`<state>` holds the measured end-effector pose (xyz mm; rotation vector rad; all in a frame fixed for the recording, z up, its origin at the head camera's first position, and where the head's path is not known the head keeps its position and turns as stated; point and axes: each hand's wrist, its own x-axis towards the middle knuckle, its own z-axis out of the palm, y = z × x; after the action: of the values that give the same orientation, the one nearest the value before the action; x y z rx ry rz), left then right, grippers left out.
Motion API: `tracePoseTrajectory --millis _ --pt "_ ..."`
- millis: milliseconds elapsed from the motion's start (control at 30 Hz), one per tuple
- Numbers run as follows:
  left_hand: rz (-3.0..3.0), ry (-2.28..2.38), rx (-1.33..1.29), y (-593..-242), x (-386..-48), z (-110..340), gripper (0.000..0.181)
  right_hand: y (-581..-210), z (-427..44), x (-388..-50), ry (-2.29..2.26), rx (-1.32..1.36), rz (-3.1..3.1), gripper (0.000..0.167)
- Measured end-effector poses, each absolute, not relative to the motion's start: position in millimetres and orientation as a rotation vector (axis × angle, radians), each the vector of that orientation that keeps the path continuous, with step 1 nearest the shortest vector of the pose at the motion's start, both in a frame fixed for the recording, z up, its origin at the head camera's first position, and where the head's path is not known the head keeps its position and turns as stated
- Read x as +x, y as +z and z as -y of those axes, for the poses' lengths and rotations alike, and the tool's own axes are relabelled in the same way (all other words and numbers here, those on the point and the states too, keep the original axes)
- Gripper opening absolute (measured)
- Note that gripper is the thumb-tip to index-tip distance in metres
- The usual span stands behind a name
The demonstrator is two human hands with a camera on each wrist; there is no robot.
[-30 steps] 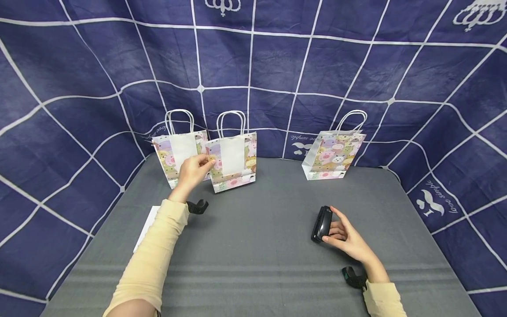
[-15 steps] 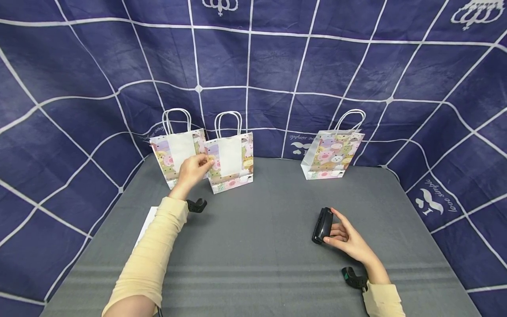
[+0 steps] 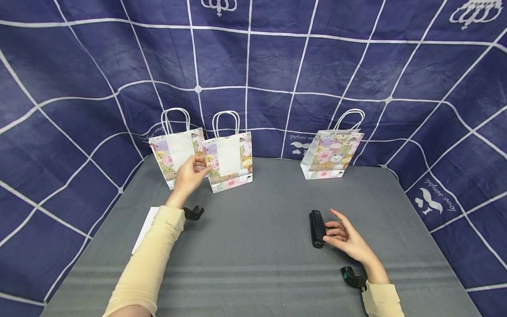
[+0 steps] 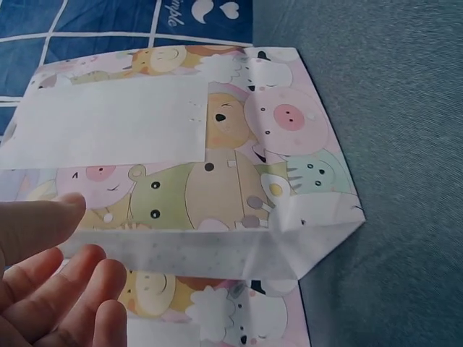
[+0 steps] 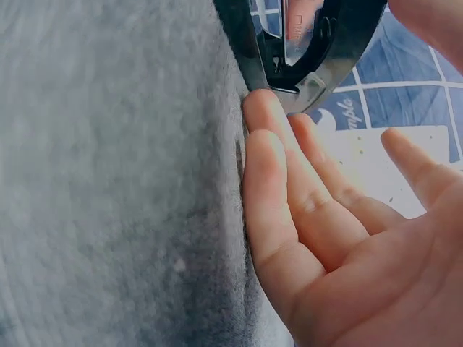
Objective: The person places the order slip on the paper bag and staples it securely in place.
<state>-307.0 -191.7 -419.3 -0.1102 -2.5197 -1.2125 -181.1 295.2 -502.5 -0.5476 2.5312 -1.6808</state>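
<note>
A black stapler (image 3: 317,228) lies on the grey cloth at the right. Beside it is my right hand (image 3: 350,237), its fingers loosely bent and apart, with the thumb tip close to the stapler's side. In the right wrist view the stapler (image 5: 336,50) stands right beyond the fingertips; contact is hard to tell. My left hand (image 3: 189,176) is at the left edge of the middle paper gift bag (image 3: 229,156), thumb and fingers spread apart. The left wrist view shows the bag (image 4: 224,144) with its animal print and blank white panel just beyond those fingers.
Another paper gift bag (image 3: 178,149) stands behind my left hand, partly covered by it. A third gift bag (image 3: 334,154) stands at the back right. A white sheet (image 3: 145,229) lies partly under my left sleeve. Blue gridded cloth (image 3: 269,66) hangs behind.
My right hand has let go of the stapler, which has turned slightly and now rests on the cloth. My left fingers have loosened from the middle bag's edge, and the hand has shifted slightly left.
</note>
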Motion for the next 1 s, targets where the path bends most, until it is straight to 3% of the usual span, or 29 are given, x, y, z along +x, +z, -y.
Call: tracePoseTrajectory --millis 633,1000 --pt "2.465 -1.156 -0.069 -425 -261 216 0.033 -495 -294 -184 -1.710 -0.564 -2.529 0.072" --pt "2.485 -1.140 -0.040 -430 -235 230 0.034 -484 -297 -205 -1.606 -0.445 -2.656 0.064"
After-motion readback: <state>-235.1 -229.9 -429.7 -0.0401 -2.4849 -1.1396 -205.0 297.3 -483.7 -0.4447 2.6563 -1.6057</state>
